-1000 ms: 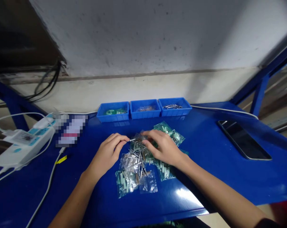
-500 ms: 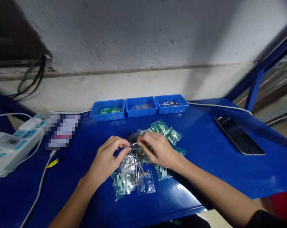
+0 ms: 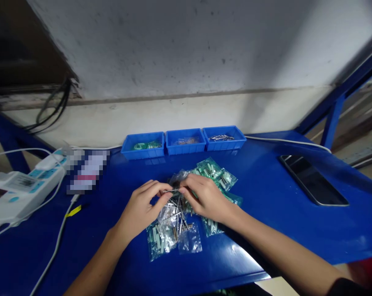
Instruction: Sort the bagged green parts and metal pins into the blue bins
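Blue, glossy surface; on it, toward the wall, a row of three blue trays. Left tray: green packets. Middle tray: clear packets with brownish contents. Right tray: loose metal pins.

Thin metal pin held up in front of the trays, roughly level, above the near heap, between the two hands. Left hand: thumb and index fingers brought together, clamped on the pin toward its left end; a gap shows between thumb and index behind the tips. Right hand: thumb and index fingers closed on the right end of the same pin, remaining fingers curled. Detail at the right fingertips too small to resolve.

Beneath and beside the hands: heap of packets. Green packets with pale pieces lie beyond and beside the right hand; another green packet at the near left. Clear packet at the near edge of the heap. Loose pins lie crossed over the packets, between the forearms.

Phone, dark screen up, well apart at right. White power strip at far left; white cable near it carries a yellow tag.
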Action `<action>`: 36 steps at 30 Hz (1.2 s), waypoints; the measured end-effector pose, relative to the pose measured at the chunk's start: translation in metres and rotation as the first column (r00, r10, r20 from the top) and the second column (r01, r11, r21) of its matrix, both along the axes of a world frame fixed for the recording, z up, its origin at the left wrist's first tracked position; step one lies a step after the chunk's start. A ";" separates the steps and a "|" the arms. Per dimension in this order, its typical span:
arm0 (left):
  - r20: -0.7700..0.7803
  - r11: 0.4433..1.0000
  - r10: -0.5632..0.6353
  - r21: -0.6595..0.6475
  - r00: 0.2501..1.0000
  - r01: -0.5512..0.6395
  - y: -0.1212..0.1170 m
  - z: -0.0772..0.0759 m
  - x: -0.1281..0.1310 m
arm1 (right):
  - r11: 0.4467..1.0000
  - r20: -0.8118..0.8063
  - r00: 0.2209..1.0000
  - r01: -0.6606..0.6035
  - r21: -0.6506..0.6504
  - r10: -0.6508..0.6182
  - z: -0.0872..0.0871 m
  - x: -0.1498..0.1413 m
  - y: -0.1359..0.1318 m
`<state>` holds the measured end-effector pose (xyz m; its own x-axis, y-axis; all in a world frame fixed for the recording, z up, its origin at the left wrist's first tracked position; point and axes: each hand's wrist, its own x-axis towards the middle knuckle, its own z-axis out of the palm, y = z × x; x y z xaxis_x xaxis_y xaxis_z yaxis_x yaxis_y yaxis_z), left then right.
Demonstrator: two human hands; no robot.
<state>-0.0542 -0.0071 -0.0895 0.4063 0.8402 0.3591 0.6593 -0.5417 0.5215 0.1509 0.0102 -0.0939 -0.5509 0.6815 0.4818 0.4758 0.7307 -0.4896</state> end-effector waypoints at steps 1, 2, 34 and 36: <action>0.003 1.000 0.001 0.017 1.000 -0.001 0.000 0.000 0.000 | 1.000 -0.003 1.000 0.002 -0.004 -0.002 0.000 0.000 0.000; 0.007 0.999 0.005 0.031 1.000 -0.005 0.000 0.000 0.000 | 1.000 -0.008 1.000 0.001 -0.008 -0.001 0.001 0.001 -0.001; -0.084 0.998 0.049 -0.033 0.995 -0.052 0.008 0.005 -0.017 | 0.997 0.050 0.997 0.051 0.063 -0.055 -0.001 -0.003 0.000; -0.065 0.997 0.078 0.010 0.995 -0.078 0.005 0.010 -0.012 | 0.997 0.094 0.995 0.014 0.079 -0.021 0.002 -0.005 -0.003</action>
<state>-0.0660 -0.0017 -0.0799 0.3626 0.8677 0.3401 0.7322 -0.4910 0.4720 0.1461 0.0072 -0.0924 -0.5851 0.6536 0.4800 0.5302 0.7562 -0.3834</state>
